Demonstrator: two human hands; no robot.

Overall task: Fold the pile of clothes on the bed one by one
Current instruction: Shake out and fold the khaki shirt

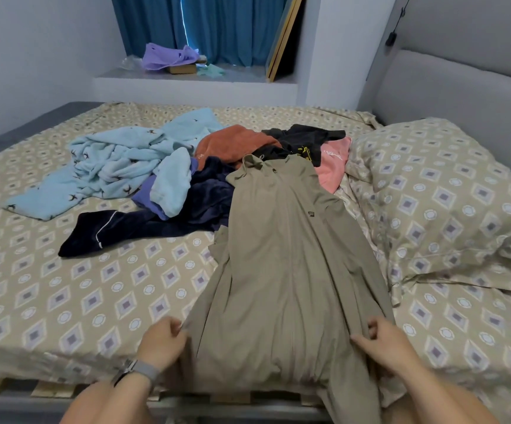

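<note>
Hands, left (164, 341) and right (384, 339), pinched on the two near hem corners of the olive shirt (287, 255), laid lengthwise straight away across the bed (64, 286), collar resting on the pile (217, 166), equally near both.

Pale walls (33, 41); teal curtains (217, 26) over window ledge (248, 78); grey padded headboard (462, 87) at right.
</note>
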